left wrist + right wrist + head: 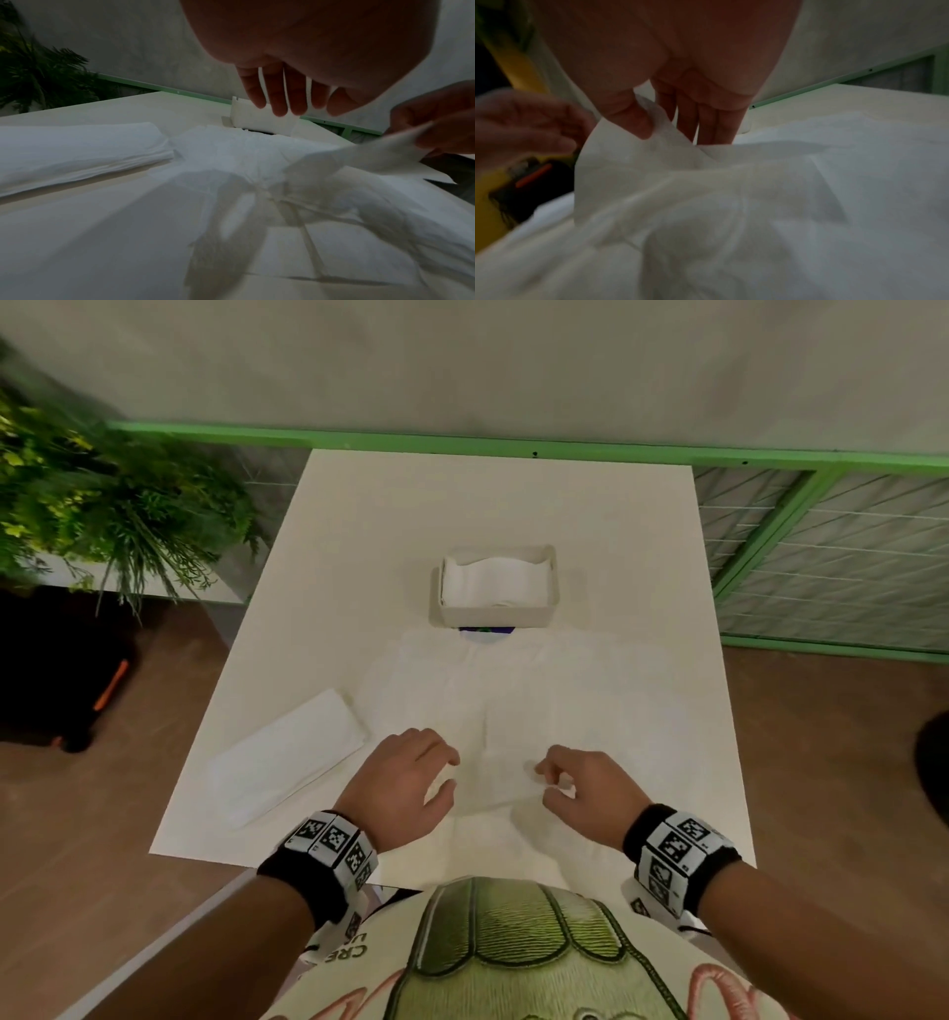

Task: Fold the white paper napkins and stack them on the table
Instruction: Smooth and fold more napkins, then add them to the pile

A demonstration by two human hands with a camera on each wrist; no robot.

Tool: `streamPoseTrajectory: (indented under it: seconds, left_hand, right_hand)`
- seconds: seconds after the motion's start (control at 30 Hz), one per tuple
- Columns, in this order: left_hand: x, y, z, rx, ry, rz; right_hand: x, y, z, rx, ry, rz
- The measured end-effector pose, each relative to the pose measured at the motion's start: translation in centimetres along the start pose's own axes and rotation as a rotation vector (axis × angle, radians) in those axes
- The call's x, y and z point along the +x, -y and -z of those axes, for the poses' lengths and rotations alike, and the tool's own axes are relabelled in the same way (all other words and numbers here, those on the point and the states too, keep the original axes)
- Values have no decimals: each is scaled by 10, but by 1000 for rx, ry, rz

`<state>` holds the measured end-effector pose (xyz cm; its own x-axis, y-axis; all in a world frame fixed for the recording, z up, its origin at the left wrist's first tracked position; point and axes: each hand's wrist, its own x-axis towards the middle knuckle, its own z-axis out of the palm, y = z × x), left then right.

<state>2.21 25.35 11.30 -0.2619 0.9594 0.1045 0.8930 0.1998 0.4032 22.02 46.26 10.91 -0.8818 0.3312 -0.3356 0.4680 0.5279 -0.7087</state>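
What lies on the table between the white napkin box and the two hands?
In the head view, one unfolded napkin lies spread flat from the napkin box to the left hand and right hand.

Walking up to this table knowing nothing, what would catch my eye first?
Two hands at the near edge: the right hand pinches a lifted edge of the open napkin spread mid-table, while the left hand hovers beside it. A stack of folded napkins lies left, and a white box of napkins sits farther back.
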Motion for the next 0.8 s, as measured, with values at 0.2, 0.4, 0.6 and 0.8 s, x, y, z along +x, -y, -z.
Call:
streamPoseTrajectory:
  seconds: [0.2,0.4,0.6,0.8]
  left_hand:
    - [9,-11,18,-52,-277,53]
    - [17,-8,36,-30,-535,-24]
    - [17,8,53,17,-680,-30]
    - [10,33,69,-248,-404,186]
  right_hand:
    - [29,60,33,520,86,-158]
    - [50,99,53,1024,64,-313]
    - [55,127,52,1347,109,-292]
    - [64,157,38,1375,154,-279]
